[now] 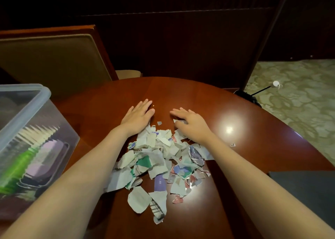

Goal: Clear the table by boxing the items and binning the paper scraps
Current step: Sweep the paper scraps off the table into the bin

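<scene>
Paper scraps (pixel 159 163) heaped mid-table (pixel 253 139). Left hand (pixel 138 114) flat, fingers straight, at the heap's 11 o'clock edge; right hand (pixel 190 122) flat, fingers spread, at 1 o'clock, touching top scraps. Heap lies between both forearms. Clear plastic box (pixel 27 111) at 9 o'clock, holding items.

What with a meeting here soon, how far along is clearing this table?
Done, it seems: the clear box at the left already holds green and purple items. In hand: left hand and right hand lie flat on the table at the far edge of the paper scraps, apparently raking them together. Remaining: the whole pile, plus a stray scrap to the right, is unbinned; no bin shows.
</scene>
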A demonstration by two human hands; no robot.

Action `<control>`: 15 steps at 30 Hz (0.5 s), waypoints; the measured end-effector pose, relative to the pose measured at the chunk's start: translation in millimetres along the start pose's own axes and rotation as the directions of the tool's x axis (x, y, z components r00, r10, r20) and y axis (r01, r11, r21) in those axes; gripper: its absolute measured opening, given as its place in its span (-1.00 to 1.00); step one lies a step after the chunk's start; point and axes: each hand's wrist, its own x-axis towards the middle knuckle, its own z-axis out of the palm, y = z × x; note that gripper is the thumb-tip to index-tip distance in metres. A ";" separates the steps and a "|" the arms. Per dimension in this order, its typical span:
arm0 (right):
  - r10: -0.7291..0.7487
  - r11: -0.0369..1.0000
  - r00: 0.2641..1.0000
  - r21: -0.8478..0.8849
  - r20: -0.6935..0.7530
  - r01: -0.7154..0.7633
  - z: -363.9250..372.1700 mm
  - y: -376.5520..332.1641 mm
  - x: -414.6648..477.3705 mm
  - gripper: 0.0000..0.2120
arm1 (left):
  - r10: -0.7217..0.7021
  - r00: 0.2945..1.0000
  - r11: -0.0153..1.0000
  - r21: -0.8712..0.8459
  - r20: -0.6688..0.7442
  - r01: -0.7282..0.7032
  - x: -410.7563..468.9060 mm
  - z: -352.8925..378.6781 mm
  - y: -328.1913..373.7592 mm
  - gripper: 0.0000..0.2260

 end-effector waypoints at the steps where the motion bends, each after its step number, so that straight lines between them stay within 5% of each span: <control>1: 0.005 1.000 1.000 0.027 -0.008 -0.005 0.7 -0.4 -1.2 -0.61 | 0.027 1.000 1.000 -0.002 0.015 -0.027 2.1 0.4 5.3 -0.56; 5: 0.090 0.956 0.996 0.283 -0.023 -0.080 0.1 -10.4 -16.8 -0.71 | 0.136 0.990 0.989 0.051 0.036 -0.137 -1.4 7.1 18.9 -0.56; 12: 0.068 0.888 0.991 0.446 0.119 -0.114 1.2 -26.5 -69.9 -0.81 | 0.224 0.967 0.971 0.052 0.121 -0.232 -47.2 13.5 13.8 -0.57; 15: 0.149 0.885 0.983 0.458 -0.103 -0.086 -6.5 -24.8 -83.3 -0.77 | 0.243 0.959 0.966 0.052 0.143 -0.253 -63.3 16.4 14.8 -0.58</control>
